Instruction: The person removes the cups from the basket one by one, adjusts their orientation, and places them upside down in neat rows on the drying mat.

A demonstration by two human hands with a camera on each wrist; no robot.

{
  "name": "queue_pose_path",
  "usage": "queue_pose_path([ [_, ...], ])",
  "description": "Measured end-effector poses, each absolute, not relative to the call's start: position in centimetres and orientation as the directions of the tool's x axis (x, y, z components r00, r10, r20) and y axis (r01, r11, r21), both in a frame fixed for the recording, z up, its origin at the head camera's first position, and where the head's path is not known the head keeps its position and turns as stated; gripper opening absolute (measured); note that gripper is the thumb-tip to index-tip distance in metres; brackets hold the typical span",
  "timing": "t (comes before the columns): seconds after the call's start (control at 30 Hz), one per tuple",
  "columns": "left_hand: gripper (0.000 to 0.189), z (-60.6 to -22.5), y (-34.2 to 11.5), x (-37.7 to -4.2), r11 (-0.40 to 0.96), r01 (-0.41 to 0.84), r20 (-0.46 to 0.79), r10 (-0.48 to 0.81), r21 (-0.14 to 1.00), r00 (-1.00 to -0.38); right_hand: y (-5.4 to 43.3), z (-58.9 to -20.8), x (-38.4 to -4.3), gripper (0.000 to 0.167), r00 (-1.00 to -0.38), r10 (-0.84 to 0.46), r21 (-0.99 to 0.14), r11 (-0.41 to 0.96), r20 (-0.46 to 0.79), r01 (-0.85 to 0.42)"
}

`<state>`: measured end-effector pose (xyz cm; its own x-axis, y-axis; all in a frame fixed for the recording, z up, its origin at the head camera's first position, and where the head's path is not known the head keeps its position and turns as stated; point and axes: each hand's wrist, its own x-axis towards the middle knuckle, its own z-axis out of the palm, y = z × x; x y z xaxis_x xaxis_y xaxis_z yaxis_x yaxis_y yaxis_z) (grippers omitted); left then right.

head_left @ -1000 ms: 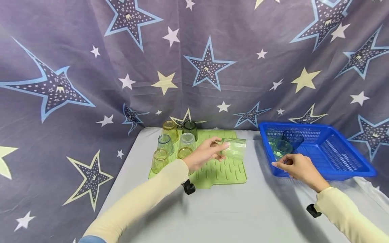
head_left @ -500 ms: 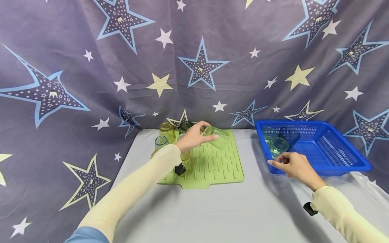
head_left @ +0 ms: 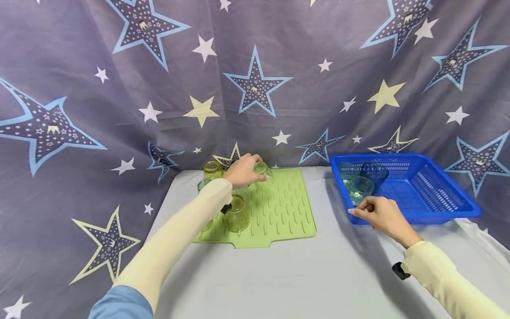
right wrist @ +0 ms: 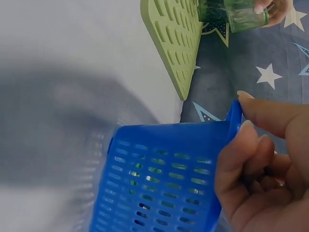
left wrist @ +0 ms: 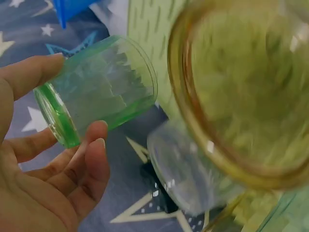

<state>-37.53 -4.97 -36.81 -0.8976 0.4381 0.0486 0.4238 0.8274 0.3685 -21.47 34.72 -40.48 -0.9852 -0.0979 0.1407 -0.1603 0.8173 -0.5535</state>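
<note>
My left hand holds a green drinking glass by its thick base, between thumb and fingers. The glass is tilted above the back part of the green ribbed mat, its open end away from the palm. Several upside-down glasses stand on the mat's left side. Among them are a front amber glass, a yellow glass behind, and a clear glass; my left arm hides others. My right hand pinches the near left rim of the blue basket.
Inside the basket's left end sit a green tumbler, a dark-looking glass and another greenish glass. A star-patterned curtain hangs right behind the mat and basket. The white table extends in front.
My left hand has carried the green glass leftward and back, from the mat's right side to beside the rear glasses, turning it on the way. The right hand keeps its pinch on the basket rim.
</note>
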Motion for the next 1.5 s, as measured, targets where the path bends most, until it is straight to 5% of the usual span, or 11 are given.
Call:
queue_pose_path([
  [0.3, 0.074, -35.9, -4.0, -40.3, 0.879, 0.439, -0.007, 0.448, 0.189, -0.894, 34.4, -40.2, -21.4, 0.018, -0.962, -0.155, -0.445, 0.862, 0.227, -0.244],
  [0.63, 0.069, -37.3, -3.2, -42.6, 0.889, 0.456, -0.035, 0.457, 0.024, -0.889, 33.7, -40.7, -21.4, 0.022, -0.975, -0.124, -0.488, 0.849, 0.185, -0.201],
  [1.5, 0.062, -40.3, -0.7, -45.6, 0.856, 0.517, -0.162, 0.508, -0.018, -0.846, 34.5, -41.1, -21.5, 0.016, -0.963, -0.112, -0.488, 0.844, 0.243, -0.222],
])
